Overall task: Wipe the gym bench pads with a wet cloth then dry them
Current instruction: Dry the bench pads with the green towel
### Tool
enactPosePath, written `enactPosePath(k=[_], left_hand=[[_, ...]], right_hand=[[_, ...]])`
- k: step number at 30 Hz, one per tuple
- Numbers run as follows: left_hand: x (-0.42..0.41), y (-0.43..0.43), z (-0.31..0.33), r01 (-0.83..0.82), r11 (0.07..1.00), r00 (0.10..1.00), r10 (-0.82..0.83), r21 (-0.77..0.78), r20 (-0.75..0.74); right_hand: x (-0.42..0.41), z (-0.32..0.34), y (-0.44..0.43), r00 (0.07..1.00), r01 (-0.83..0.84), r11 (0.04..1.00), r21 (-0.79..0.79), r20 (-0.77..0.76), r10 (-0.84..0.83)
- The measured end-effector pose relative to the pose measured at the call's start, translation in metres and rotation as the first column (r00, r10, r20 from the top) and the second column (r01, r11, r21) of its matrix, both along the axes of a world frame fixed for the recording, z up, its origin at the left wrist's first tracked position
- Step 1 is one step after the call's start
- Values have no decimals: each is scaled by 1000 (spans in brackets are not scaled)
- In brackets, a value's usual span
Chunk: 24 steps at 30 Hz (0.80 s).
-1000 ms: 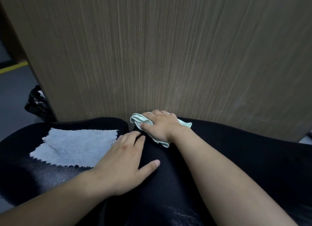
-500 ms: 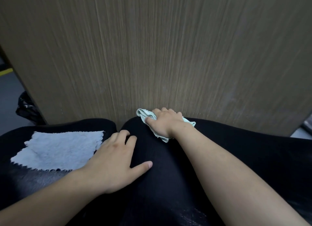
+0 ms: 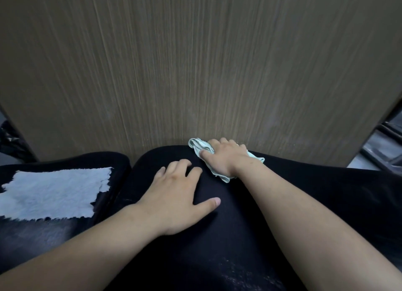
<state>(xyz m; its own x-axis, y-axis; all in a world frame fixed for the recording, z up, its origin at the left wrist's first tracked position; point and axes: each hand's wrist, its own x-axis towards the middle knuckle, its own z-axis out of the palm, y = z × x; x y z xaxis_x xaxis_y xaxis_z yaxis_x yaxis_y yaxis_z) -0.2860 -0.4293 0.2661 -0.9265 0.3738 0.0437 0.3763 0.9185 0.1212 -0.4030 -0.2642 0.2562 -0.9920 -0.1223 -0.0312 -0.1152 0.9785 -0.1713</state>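
Glossy black pad [image 3: 228,236]; fluffy towel [image 3: 52,193]; matt woodgrain panel [image 3: 195,62].

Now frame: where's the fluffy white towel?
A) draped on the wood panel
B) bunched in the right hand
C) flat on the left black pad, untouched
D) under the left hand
C: the fluffy white towel lies spread on the left black pad, apart from the left hand; the right hand grips a crumpled pale green cloth.

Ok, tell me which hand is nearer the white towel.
Left. The left hand rests on the black pad just right of the white towel, not touching it; the right hand is farther off, gripping the green cloth beside the wooden panel.
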Motion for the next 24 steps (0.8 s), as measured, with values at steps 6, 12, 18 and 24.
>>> enactPosePath(k=[6,12,18,24], left_hand=[[4,40,-4,54,999,998,-54,0,15],[5,73,-4,96,995,995,-96,12,35],[4,106,-3,133,991,990,-134,14,51],[5,143,-2,169,986,983,-168,1,76]], right_hand=[[6,0,35,999,46,999,-5,2,-46],[10,-2,65,997,78,997,-15,0,-78],[21,-4,105,992,129,992,-16,-10,-129],[40,-3,152,990,135,990,-33,-23,-136]])
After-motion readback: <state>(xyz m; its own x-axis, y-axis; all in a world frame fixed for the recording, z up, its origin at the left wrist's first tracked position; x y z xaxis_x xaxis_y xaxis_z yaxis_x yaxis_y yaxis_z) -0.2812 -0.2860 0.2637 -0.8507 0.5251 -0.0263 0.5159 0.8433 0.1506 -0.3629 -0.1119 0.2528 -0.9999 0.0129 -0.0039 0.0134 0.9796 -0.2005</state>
